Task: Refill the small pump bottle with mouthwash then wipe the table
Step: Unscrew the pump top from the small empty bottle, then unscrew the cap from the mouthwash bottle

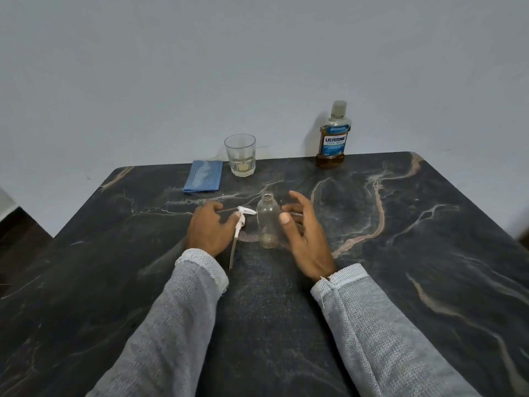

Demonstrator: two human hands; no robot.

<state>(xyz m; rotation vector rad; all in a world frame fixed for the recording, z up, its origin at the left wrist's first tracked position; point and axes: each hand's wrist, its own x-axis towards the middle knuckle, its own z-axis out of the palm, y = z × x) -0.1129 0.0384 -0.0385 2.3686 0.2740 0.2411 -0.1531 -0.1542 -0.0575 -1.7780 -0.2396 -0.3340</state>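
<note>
A small clear bottle (268, 222) stands upright and uncapped in the middle of the dark marble table (400, 253). Its white pump head with dip tube (240, 224) lies just left of it, pinched in my left hand (209, 229). My right hand (303, 239) hovers just right of the bottle, fingers spread, thumb near the glass but apart from it. A mouthwash bottle (333, 136) with a blue label and amber liquid stands capped at the table's far edge. A folded blue cloth (203, 176) lies at the far left.
A clear drinking glass (241, 155) with a little liquid at the bottom stands beside the cloth at the far edge. A grey wall rises right behind the table. The table's left edge drops off to a dark floor.
</note>
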